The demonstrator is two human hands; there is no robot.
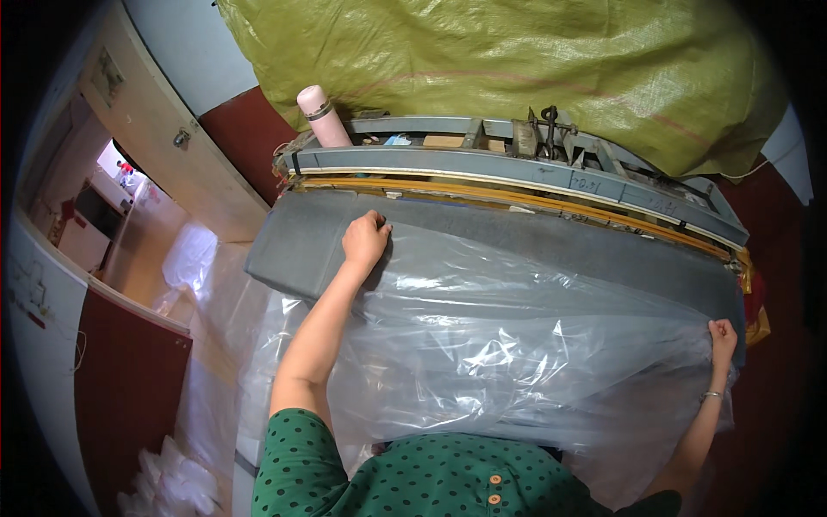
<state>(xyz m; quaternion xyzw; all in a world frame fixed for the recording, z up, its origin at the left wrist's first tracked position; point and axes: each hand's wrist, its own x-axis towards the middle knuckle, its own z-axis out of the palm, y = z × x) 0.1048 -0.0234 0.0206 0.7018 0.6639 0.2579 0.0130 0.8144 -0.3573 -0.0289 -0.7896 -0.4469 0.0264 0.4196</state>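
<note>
A wide sheet of clear plastic film drapes over the near part of a long grey padded surface and hangs down toward my body. My left hand pinches the film's upper left corner, its fingers closed near the middle-left of the grey surface. Far to the right, my right hand grips the film's other corner beside the surface's right end, fingers closed. Between my hands the film's top edge slants down to the right, with shiny creases across it.
Behind the grey surface runs a metal frame with yellow strips along it. A pink flask and a clamp-like metal part stand there. A yellow-green woven sheet hangs behind. At left are an open door and bunched plastic.
</note>
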